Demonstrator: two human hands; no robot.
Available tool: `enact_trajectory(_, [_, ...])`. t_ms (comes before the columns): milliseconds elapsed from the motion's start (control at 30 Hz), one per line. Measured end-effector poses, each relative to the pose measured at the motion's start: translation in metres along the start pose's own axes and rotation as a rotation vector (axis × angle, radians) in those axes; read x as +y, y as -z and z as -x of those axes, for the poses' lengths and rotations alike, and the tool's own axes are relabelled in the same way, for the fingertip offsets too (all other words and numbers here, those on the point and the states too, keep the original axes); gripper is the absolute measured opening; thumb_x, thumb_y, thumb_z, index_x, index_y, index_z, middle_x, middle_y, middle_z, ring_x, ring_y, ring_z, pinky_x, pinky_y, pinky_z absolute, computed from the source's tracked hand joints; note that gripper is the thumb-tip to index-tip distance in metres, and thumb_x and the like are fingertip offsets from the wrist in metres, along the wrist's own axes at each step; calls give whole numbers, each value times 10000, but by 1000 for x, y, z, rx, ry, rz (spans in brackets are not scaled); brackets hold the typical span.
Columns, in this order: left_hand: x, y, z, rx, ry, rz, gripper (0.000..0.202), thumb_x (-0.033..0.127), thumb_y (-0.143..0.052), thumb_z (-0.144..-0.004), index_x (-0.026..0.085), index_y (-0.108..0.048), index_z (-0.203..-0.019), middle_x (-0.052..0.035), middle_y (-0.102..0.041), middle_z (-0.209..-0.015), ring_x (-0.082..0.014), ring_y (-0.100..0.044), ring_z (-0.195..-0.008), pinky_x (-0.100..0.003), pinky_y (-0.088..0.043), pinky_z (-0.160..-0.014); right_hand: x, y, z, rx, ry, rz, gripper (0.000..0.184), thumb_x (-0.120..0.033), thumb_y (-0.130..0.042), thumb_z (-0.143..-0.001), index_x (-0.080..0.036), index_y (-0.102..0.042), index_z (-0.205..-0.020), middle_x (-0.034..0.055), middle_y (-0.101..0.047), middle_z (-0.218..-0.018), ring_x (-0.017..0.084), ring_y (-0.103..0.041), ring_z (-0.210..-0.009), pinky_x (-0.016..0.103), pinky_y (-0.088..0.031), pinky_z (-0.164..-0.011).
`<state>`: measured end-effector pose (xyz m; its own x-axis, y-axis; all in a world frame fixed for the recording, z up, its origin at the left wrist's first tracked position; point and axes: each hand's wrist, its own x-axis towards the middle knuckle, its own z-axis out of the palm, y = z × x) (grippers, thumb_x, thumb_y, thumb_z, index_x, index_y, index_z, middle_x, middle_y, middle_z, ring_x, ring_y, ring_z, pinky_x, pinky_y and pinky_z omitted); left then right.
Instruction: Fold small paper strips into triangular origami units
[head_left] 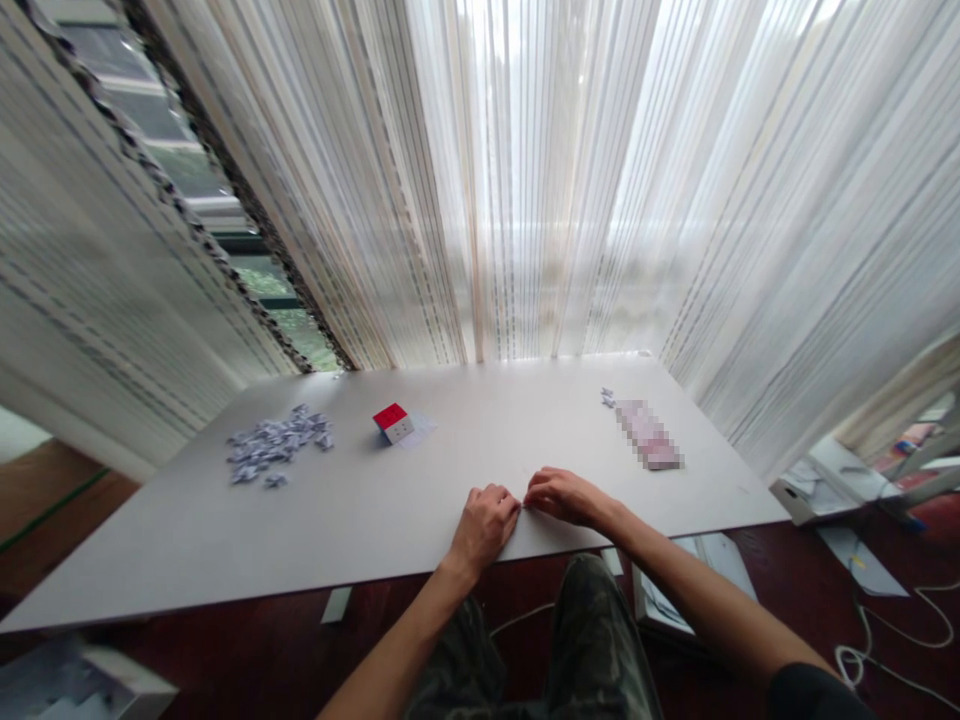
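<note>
Near the front edge of the table, my left hand [486,522] and my right hand [564,495] almost meet at the fingertips. Both have their fingers closed in a pinch. Whatever lies between the fingertips is too small and hidden to make out. Beyond my left hand sits a puzzle cube [394,424] with a red top and a white side, resting by a flat slip of paper [421,430]. Farther left is a loose pile of small folded white paper pieces [274,442].
The white table [480,420] reaches back to sheer curtains [517,200]. At its right lie a few folded papers [607,397] beside a blurred pinkish rectangle [649,436]. Boxes of papers [814,490] and a white cable [862,640] are on the right.
</note>
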<state>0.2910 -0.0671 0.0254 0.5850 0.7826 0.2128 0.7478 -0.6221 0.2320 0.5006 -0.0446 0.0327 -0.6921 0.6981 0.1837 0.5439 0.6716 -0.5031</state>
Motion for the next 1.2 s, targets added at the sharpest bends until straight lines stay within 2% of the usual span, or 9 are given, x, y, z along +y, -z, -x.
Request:
enact_trajectory(100, [1, 4, 0, -9, -35, -17, 214, 233, -463, -924, 193, -669, -886, -89, -630, -900, -233, -533, -908, -386, -337, -826, 0, -1, 7, 14, 27, 10, 206, -221, -537, -909, -240, -711, -1019, 74, -667, -1029, 187, -574, -973, 304, -450, -868])
enact_trajectory(200, [1, 11, 3, -1, -42, 15, 183, 225, -517, -889, 231, -678, -977, -79, -631, -932, -231, -525, -921, -400, -314, -854, 1, -5, 11, 37, 14, -11, 210, -231, -536, -911, -256, -708, -1029, 70, -656, -1075, 187, -564, -996, 319, -448, -887])
enact_trajectory(367, [1, 16, 11, 28, -26, 38, 236, 241, -535, -877, 265, -673, -1067, -72, -631, -952, -225, -525, -941, -392, -306, -870, 2, -18, 9, 154, -83, -78, 153, -237, -591, -877, -233, -724, -953, 61, -670, -993, 177, -586, -946, 299, -457, -869])
enact_trajectory(533, [2, 9, 7, 28, 29, 34, 258, 314, -460, -930, 242, -707, -959, -71, -653, -911, -217, -559, -913, -372, -330, -843, -3, -28, 6, 262, -211, -98, 140, -209, -643, -825, -207, -720, -942, 67, -652, -981, 179, -586, -935, 295, -452, -869])
enact_trajectory(633, [2, 7, -4, 4, 161, 58, 304, 370, -469, -924, 225, -723, -840, -66, -677, -893, -219, -590, -891, -363, -346, -821, -6, -26, 6, 249, -269, -132, 161, -191, -642, -814, -201, -724, -951, 66, -657, -961, 169, -601, -877, 277, -460, -833])
enact_trajectory(767, [0, 9, -17, -68, 290, 112, 264, 422, -544, -866, 234, -726, -833, -50, -707, -929, -220, -625, -884, -352, -368, -834, -7, -22, 3, 223, -385, -130, 163, -216, -637, -811, -182, -729, -941, 68, -673, -916, 152, -625, -786, 249, -467, -763])
enact_trajectory(900, [-5, 4, -21, -77, 286, 227, 233, 395, -558, -847, 275, -718, -967, -29, -728, -958, -216, -637, -940, -319, -401, -850, -6, -22, -5, 183, -547, -38, 165, -252, -635, -797, -168, -727, -905, 76, -696, -888, 168, -637, -788, 238, -448, -707])
enact_trajectory(1067, [-17, -10, -26, -146, 324, 379, 290, 407, -579, -811, 238, -734, -989, -54, -744, -963, -219, -663, -901, -274, -459, -789, -5, -23, -18, 106, -560, -25, 111, -193, -620, -761, -166, -723, -791, 60, -715, -760, 174, -641, -707, 232, -413, -619])
enact_trajectory(1200, [-21, -15, -28, -112, 313, 373, 303, 398, -620, -779, 223, -720, -1005, -63, -730, -984, -219, -656, -914, -275, -467, -803, -10, -27, -18, 126, -541, 7, 130, -161, -569, -791, -132, -692, -822, 113, -706, -852, 205, -631, -811, 264, -421, -708])
